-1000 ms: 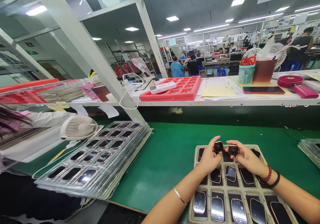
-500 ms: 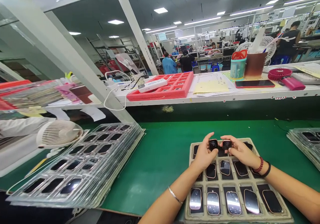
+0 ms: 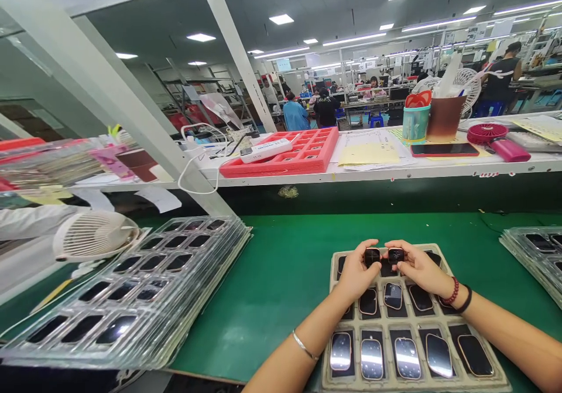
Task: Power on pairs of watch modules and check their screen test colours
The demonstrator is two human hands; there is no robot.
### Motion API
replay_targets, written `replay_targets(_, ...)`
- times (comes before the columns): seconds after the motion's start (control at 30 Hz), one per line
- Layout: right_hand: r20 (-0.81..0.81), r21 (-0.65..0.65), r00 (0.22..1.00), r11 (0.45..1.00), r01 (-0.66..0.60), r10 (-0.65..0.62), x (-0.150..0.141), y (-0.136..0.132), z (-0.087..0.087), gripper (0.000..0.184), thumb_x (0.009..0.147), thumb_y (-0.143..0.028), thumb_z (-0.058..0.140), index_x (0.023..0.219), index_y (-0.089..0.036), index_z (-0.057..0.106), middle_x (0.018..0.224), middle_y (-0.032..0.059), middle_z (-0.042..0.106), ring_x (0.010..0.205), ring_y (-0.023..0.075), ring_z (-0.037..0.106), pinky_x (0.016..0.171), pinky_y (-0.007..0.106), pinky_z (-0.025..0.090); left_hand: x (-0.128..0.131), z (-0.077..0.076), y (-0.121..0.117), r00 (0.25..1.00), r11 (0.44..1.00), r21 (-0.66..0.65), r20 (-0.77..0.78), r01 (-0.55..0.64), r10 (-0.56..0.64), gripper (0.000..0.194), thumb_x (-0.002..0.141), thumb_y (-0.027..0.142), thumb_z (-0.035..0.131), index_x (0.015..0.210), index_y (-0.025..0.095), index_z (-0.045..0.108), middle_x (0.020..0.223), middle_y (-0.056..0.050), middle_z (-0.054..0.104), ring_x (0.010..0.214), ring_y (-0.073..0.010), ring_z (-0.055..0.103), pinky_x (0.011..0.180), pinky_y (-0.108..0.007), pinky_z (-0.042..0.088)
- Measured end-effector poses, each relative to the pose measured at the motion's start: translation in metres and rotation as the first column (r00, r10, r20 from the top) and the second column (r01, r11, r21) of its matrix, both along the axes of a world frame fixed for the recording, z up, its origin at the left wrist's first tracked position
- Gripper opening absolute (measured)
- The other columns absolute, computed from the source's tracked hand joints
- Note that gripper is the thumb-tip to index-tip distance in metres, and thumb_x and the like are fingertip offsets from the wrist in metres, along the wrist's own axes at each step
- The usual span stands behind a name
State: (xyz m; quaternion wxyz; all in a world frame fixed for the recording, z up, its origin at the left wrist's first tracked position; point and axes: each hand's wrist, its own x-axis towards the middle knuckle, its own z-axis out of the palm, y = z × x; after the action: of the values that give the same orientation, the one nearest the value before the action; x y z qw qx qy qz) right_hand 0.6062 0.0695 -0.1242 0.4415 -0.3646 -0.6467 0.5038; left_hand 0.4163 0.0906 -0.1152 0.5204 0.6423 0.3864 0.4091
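Note:
My left hand (image 3: pixel 357 270) is closed on a small smartwatch body (image 3: pixel 372 256) with a dark screen, gripped between thumb and fingers. A second smartwatch body (image 3: pixel 396 256), its rim copper-coloured, sits in the pinch of my right hand (image 3: pixel 419 267). Both are held side by side, screens facing me, with a small gap between them. Under my hands lies a beige compartment tray (image 3: pixel 397 322) with several watch bodies in its slots, such as a gold-rimmed one (image 3: pixel 408 358) in the front row. My hands cover part of its back row.
To the left are stacked clear plastic trays (image 3: pixel 206 287) of watch screens, beside a white fan (image 3: pixel 94 235). Another tray stack (image 3: pixel 533 258) is at the right edge. Above the green mat (image 3: pixel 263 299), a white shelf (image 3: pixel 369 173) carries a red foam tray (image 3: pixel 316 153) and a phone (image 3: pixel 445 150).
Both watch bodies stay in my hands. The lit text on the left one's screen has given way to a faint cross-like line pattern. The camera view has shifted slightly.

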Motion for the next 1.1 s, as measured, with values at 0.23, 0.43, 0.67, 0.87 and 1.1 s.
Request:
replay_targets(0.23, 0.011, 0.006, 1.0, 1.0, -0.012, 0.012, -0.0007, 0.0003, -0.0007, 0.042, 0.081, -0.013, 0.049, 0.122, -0.023, 0.047, 0.118, 0.0086, 0.058, 0.114, 0.022, 0.055, 0.091, 0.038, 0.051, 0.0008, 0.0008, -0.0006, 0.999, 1.0, 0.015, -0.044, -0.012, 0.013, 0.058, 0.066, 0.003, 0.051, 0.123, 0.018, 0.051, 0.09, -0.002, 0.063, 0.073, -0.0114, 0.057, 0.068, -0.022, 0.045)
replay_targets(0.43, 0.022, 0.001, 1.0, 1.0, -0.004, 0.004, -0.0006, -0.0008, 0.0015, 0.042, 0.082, -0.017, 0.051, 0.123, -0.022, 0.046, 0.115, 0.0092, 0.059, 0.111, 0.0225, 0.056, 0.089, 0.039, 0.052, 0.0, -0.0026, 0.0019, 0.999, 1.0, 0.027, -0.045, -0.014, 0.016, 0.053, 0.069, 0.006, 0.053, 0.121, 0.017, 0.052, 0.089, -0.003, 0.064, 0.076, -0.0133, 0.058, 0.07, -0.024, 0.046)
replay_targets(0.67, 0.061, -0.001, 0.998, 1.0, -0.003, 0.003, -0.0007, -0.0011, 0.0062, 0.036, 0.081, -0.016, 0.052, 0.116, -0.021, 0.052, 0.106, 0.0063, 0.061, 0.095, 0.0198, 0.06, 0.082, 0.035, 0.052, -0.0015, -0.0039, 0.0012, 0.999, 0.999, 0.039, -0.04, -0.015, 0.016, 0.03, 0.079, 0.02, 0.059, 0.109, 0.017, 0.06, 0.091, -0.006, 0.065, 0.081, -0.0166, 0.059, 0.075, -0.027, 0.047)
replay_targets(0.87, 0.062, -0.032, 0.998, 0.999, -0.007, 0.009, -0.0002, -0.0019, 0.0068, 0.023, 0.087, -0.024, 0.049, 0.108, -0.018, 0.057, 0.094, 0.0064, 0.062, 0.079, 0.0172, 0.059, 0.064, 0.029, 0.052, -0.0027, -0.0013, 0.0002, 0.999, 0.999, 0.032, -0.036, 0.028, -0.027, 0.031, 0.079, 0.016, 0.054, 0.11, 0.015, 0.059, 0.089, -0.005, 0.064, 0.073, -0.014, 0.057, 0.068, -0.025, 0.046)
replay_targets(1.1, 0.024, -0.008, 1.0, 1.0, 0.009, -0.009, -0.002, -0.0019, 0.0045, 0.046, 0.073, -0.01, 0.048, 0.117, -0.021, 0.05, 0.106, 0.0062, 0.061, 0.094, 0.0189, 0.061, 0.081, 0.034, 0.053, -0.0013, -0.0072, 0.0025, 1.0, 1.0, 0.031, -0.019, -0.005, 0.006, 0.057, 0.067, 0.002, 0.047, 0.122, 0.017, 0.052, 0.095, -0.005, 0.063, 0.076, -0.0121, 0.056, 0.061, -0.02, 0.042)
